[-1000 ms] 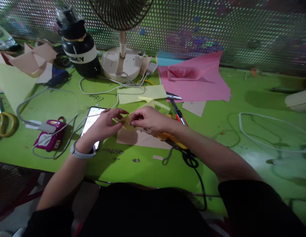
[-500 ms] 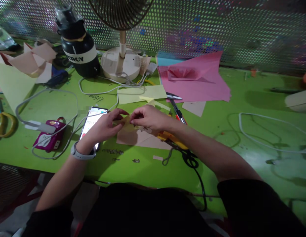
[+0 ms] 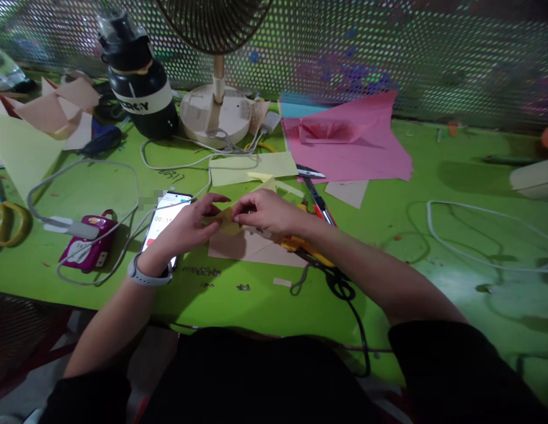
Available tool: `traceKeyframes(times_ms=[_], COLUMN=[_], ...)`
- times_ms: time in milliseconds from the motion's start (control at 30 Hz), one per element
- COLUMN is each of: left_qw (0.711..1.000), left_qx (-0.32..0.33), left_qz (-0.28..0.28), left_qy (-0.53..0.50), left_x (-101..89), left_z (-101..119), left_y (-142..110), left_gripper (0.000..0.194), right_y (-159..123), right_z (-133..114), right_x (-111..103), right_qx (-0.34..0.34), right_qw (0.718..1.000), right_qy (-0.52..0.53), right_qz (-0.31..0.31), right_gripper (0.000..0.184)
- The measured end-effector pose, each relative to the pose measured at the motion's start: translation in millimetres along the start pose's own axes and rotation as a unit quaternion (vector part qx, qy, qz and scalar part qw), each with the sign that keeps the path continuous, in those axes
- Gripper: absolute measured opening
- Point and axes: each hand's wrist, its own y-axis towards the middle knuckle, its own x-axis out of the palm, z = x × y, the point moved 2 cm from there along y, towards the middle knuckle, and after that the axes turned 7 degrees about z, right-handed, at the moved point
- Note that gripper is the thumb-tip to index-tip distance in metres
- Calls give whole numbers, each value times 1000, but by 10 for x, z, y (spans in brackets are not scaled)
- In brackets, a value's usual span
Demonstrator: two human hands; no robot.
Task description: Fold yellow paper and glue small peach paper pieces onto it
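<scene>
Evidently the small yellow paper [image 3: 228,226] lies at the clock's centre, seemingly part-folded; how much is left, I cannot tell. At its three o'clock, the right hand [image 3: 270,212] pinches it; at nine, the left hand [image 3: 185,225], spread, touches it. Farther out: pale sheet [image 3: 234,248] at five, phone [image 3: 153,228] at nine, pink paper [image 3: 349,164] at two.

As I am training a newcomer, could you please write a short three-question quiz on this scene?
1. What colour is the paper pinched by the right hand: A) blue, B) yellow, C) pink?
2. True or false: the left hand is nearer the phone than the right hand.
3. Fill in: the black bottle stands left of the ____.

Key: 1. B; 2. true; 3. fan.
</scene>
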Motion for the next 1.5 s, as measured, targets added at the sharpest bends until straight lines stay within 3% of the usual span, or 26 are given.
traceKeyframes(times_ms=[967,1200,1333,1500], left_qw=[1000,1000,999,999], left_qx=[6,-9,-10,-14], left_qz=[0,27,34,32], left_qy=[10,3,9,-2], left_x=[36,96,96,87], left_z=[-10,22,23,-4], left_y=[-7,23,27,10], left_gripper=[44,33,32,34], right_y=[-36,-51,-73,-295], right_z=[76,52,52,18], right_x=[62,73,33,-171], right_qx=[18,9,4,5], right_qw=[999,999,999,994], right_qy=[35,24,2,-17], right_qz=[9,18,39,108], right_gripper=[7,8,12,13])
